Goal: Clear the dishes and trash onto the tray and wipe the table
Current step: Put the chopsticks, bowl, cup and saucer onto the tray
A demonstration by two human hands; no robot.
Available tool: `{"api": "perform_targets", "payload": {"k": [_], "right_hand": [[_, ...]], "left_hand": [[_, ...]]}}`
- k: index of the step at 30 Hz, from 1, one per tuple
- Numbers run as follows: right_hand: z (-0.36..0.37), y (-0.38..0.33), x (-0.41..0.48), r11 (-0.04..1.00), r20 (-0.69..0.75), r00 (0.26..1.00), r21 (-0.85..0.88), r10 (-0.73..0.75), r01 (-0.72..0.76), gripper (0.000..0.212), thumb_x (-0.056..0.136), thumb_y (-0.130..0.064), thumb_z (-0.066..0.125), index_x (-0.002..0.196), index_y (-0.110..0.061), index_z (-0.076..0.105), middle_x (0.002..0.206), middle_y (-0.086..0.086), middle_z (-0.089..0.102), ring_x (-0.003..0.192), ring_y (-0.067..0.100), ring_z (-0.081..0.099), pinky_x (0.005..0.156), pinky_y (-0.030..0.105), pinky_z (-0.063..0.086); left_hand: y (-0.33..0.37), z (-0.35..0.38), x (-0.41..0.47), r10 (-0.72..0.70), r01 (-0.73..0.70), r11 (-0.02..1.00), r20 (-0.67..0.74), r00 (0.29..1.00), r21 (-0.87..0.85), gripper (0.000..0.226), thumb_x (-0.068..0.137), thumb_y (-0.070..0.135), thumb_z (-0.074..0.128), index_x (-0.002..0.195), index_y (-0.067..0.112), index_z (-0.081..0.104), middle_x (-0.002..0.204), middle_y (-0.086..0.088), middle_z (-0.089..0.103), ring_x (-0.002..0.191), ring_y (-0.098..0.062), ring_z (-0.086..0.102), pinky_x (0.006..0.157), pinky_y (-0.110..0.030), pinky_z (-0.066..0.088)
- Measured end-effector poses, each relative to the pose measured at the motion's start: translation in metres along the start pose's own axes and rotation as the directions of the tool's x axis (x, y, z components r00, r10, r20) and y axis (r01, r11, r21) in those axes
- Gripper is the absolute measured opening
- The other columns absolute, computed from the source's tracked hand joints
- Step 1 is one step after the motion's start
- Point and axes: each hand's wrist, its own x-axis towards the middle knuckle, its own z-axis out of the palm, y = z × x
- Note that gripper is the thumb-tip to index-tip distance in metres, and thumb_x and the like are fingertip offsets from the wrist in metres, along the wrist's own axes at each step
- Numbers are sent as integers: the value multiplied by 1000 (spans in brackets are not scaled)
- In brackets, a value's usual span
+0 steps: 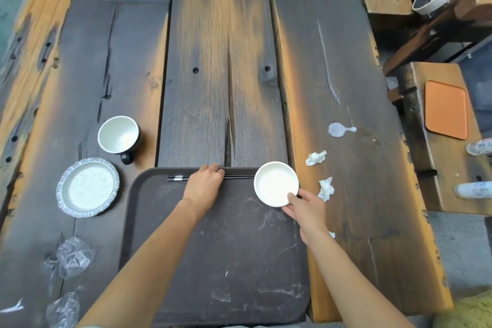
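Left hand fingers curl over the chopsticks at the tray far edge; right hand fingers pinch the white bowl rim, tissues just beyond.

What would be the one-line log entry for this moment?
left hand: on chopsticks, tray | right hand: holds bowl | table: cup, plate, tissues

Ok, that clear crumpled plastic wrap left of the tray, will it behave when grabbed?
The clear crumpled plastic wrap looks thin and floppy, so it will probably collapse in the grip. It seems very light, so a push may just slide it. Its glossy film could be slippery; pinching a fold seems safest.
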Motion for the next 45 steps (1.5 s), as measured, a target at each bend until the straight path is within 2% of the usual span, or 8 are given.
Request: {"api": "perform_targets", "payload": {"k": [4, 12, 17, 21, 30, 36, 41, 45], "right_hand": [[-3, -3, 1, 999, 37, 999, 20, 35, -35, 41, 91, -7, 69, 132, -8, 61, 123, 6, 66, 101, 23, 69, 78, 32, 60], [-9, -4, -6, 987, 1, 996, -128, -94, 94, 38, 95, -23, 64, 132, -14, 62, 97, -12, 69, 93, 16, 70, 82, 32, 59], [-15, -21, -19, 881, -33, 955, -397, -293, 257, 43, 96, -28, 59, 137, -13, 58, 128, 2, 66, 110, 13, 59, 95, 30, 43], [-6, -40, -29, 723, 43, 887, -561, -460, 402, 41, 98, -23, 54, 133, -4, 57, 131, 13, 63, 123, 30, 55, 98, 40, 44], [94, -71, -52, 558, 276, 756, -535, -594, 634, 37, 95, -24, 58, 131, -15, 62, 130, 3, 64, 111, 22, 64, 97, 33, 46], [213, -63, -73, 700, 478, 827, -481, -295, 528, 42, 83, -45, 66, 121, -25, 66, 114, -4, 69, 102, 16, 65, 101, 39, 50], [301, -41, -97, 851, 563, 826, -419, -30, 316, 43, 97, -19, 61, 137, -6, 53, 120, 14, 62, 100, 29, 67, 93, 38, 56], [352, -37, -102, 900, 563, 826, -371, 22, 229, 41, 97, -19, 60, 136, -12, 49, 111, 9, 63, 94, 24, 64, 88, 33, 56]], "left_hand": [[2, -1, -2, -7, 7, 1000, 3, 1000, 3, 23, 72, -15, 60, 82, 5, 63, 84, -11, 60, 75, -33, 57, 52, -35, 35], [1, 0, -8, -30, 30, 1000, -19, 999, 1, 15, 77, -1, 64, 86, 11, 65, 87, -5, 62, 76, -28, 57, 57, -31, 33], [-9, 1, -20, -123, 111, 986, -89, 988, -126, 22, 79, 9, 65, 101, 13, 68, 93, -3, 69, 86, -29, 62, 65, -36, 48], [-26, -6, -39, -213, 169, 947, -141, 967, -275, 29, 86, 18, 61, 114, 14, 66, 107, -4, 70, 98, -30, 63, 78, -39, 52], [-129, -14, -107, -529, 370, 728, -130, 839, -577, 39, 87, 21, 62, 124, 13, 64, 121, -8, 67, 111, -30, 62, 93, -38, 49], [-214, -9, -155, -724, 523, 516, -18, 690, -678, 44, 88, 18, 62, 131, 9, 59, 138, -10, 58, 128, -29, 52, 106, -37, 38], [-265, 4, -174, -812, 594, 276, 148, 565, -756, 56, 90, 28, 64, 136, 2, 47, 133, -17, 58, 123, -37, 53, 97, -42, 42], [-294, 24, -168, -719, 459, -286, 505, 478, -841, 57, 92, 21, 65, 139, 0, 41, 111, -15, 62, 88, -29, 63, 77, -38, 56]]}}
